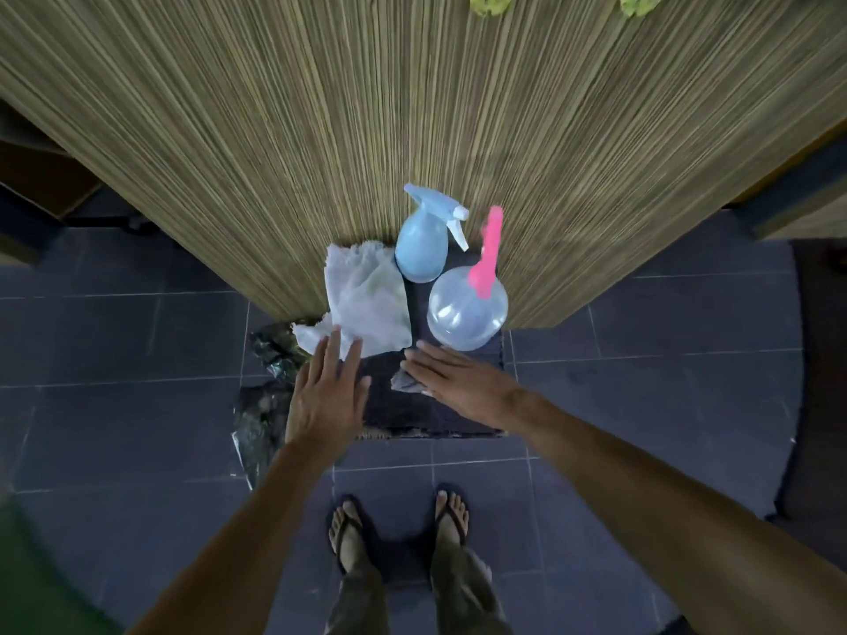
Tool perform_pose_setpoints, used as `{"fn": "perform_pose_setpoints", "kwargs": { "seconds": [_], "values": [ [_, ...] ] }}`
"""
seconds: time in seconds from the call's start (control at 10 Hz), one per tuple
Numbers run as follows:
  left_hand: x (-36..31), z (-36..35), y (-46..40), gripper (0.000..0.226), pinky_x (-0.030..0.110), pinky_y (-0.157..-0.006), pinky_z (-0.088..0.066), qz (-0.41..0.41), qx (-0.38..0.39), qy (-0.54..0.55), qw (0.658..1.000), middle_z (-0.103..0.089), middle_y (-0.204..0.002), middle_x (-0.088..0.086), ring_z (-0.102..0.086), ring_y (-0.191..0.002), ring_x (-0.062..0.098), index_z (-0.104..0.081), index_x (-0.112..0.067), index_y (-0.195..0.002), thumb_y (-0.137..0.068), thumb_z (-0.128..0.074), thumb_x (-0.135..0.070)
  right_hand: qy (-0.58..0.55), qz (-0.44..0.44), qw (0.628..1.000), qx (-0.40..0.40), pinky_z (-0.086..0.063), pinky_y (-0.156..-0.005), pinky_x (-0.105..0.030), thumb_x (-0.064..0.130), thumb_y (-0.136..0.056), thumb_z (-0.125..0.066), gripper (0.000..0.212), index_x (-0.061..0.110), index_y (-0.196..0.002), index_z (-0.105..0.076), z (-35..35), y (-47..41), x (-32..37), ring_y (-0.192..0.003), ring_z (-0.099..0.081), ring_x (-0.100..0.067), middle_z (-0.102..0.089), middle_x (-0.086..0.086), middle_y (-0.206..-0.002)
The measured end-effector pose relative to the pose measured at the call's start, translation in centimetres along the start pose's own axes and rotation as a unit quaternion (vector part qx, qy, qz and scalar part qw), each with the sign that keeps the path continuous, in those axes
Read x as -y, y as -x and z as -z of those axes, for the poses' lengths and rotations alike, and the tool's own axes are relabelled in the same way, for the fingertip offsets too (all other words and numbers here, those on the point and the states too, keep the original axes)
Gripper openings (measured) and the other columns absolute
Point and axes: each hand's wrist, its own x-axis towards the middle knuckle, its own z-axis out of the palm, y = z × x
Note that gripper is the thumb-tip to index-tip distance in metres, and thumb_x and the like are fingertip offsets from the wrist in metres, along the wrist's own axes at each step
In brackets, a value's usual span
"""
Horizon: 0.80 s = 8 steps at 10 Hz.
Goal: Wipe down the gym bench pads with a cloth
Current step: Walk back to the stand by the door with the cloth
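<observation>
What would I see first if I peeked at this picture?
Probably the bright pink sprayer top on the clear bottle, with the pale blue spray bottle just behind it, both standing on a dark pad against a striped wooden wall. Next, two bare hands: the left hand touches a white cloth, and the right hand lies flat over a small grey rag.

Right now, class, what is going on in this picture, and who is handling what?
A person stands over a low dark padded surface set against a striped wall. Both hands reach down with straight fingers: the left hand has its fingertips at the edge of a white cloth, and the right hand lies flat over a small grey cloth. Neither cloth is gripped. Behind them stand a blue spray bottle and a clear spray bottle with a pink top, both untouched.
</observation>
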Motion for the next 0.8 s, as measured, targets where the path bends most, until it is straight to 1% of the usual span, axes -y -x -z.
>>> {"fn": "perform_pose_setpoints", "kwargs": {
  "seconds": [0.1,0.2,0.3,0.4,0.5,0.6,0.7,0.8],
  "values": [
    [1.6,-2.6,-0.6,0.062,0.051,-0.114,-0.035,-0.047,-0.016,-0.013,0.999,-0.016,-0.167,0.016,-0.026,-0.151,0.036,-0.024,-0.014,-0.159,-0.104,-0.029,-0.042,0.042,0.043,0.998,-0.013,-0.030,-0.122,-0.040,0.031,-0.104,-0.051,0.056,0.010,-0.154,-0.036,-2.5,0.3,-0.6,-0.150,-0.031,-0.024,-0.035,-0.008,-0.161],
    [2.3,-4.8,-0.9,0.065,0.049,-0.120,-0.026,-0.048,-0.030,0.006,0.998,-0.003,-0.169,0.014,-0.015,-0.155,0.033,-0.011,-0.015,-0.161,-0.105,-0.022,-0.045,0.050,0.054,0.997,0.018,-0.016,-0.126,-0.043,0.045,-0.109,-0.028,0.058,0.019,-0.160,-0.016,-4.6,1.2,-0.4,-0.156,-0.007,-0.021,-0.010,-0.002,-0.169],
    [2.2,-6.6,-0.9,0.065,0.050,-0.123,-0.023,-0.041,-0.041,0.016,0.998,0.003,-0.168,0.016,-0.008,-0.156,0.033,-0.006,-0.014,-0.161,-0.106,-0.025,-0.042,0.037,0.049,0.998,0.022,-0.013,-0.126,-0.047,0.051,-0.107,-0.027,0.063,0.021,-0.161,-0.012,-5.2,1.2,-0.8,-0.157,-0.001,-0.021,-0.005,-0.002,-0.169],
    [2.1,-7.7,-0.9,0.065,0.052,-0.122,-0.024,-0.032,-0.060,0.020,0.997,0.002,-0.168,0.017,-0.006,-0.156,0.032,-0.007,-0.013,-0.161,-0.106,-0.029,-0.038,0.035,0.060,0.997,0.020,-0.011,-0.127,-0.047,0.053,-0.107,-0.027,0.065,0.020,-0.161,-0.011,-5.5,1.2,-1.0,-0.157,0.000,-0.022,-0.004,-0.002,-0.169],
    [2.2,-7.6,-1.0,0.066,0.054,-0.121,-0.025,-0.025,-0.057,0.021,0.998,0.001,-0.168,0.018,-0.007,-0.156,0.034,-0.007,-0.012,-0.161,-0.106,-0.032,-0.037,0.039,0.054,0.997,0.030,-0.009,-0.127,-0.048,0.054,-0.107,-0.026,0.066,0.021,-0.161,-0.009,-4.9,1.3,-1.1,-0.157,0.001,-0.022,-0.002,-0.002,-0.169],
    [1.9,-5.8,-0.7,0.066,0.055,-0.119,-0.029,-0.029,-0.043,0.009,0.999,-0.003,-0.168,0.018,-0.014,-0.155,0.035,-0.010,-0.012,-0.161,-0.105,-0.029,-0.041,0.041,0.023,0.998,0.044,-0.012,-0.126,-0.052,0.057,-0.106,-0.026,0.070,0.020,-0.161,-0.007,-3.5,1.4,0.2,-0.157,0.002,-0.023,0.000,-0.003,-0.169],
    [1.5,-3.4,1.8,0.065,0.055,-0.114,-0.037,-0.020,-0.031,0.048,0.998,-0.004,-0.169,0.009,-0.018,-0.154,0.030,-0.017,-0.013,-0.160,-0.105,-0.020,-0.048,-0.031,-0.027,0.999,0.020,-0.018,-0.124,-0.053,0.059,-0.105,-0.028,0.073,0.022,-0.161,-0.002,0.0,2.0,1.0,-0.156,0.005,-0.021,0.004,-0.002,-0.169],
    [2.1,-3.2,8.9,0.064,0.053,-0.102,-0.050,0.009,-0.095,0.051,0.994,0.003,-0.170,-0.003,-0.010,-0.156,0.017,-0.020,-0.020,-0.159,-0.104,-0.015,-0.053,-0.108,-0.083,0.985,-0.106,-0.026,-0.123,-0.036,0.060,-0.104,-0.031,0.068,0.027,-0.160,-0.013,5.2,5.5,4.8,-0.155,-0.004,-0.008,0.001,0.010,-0.169]
  ]
}}
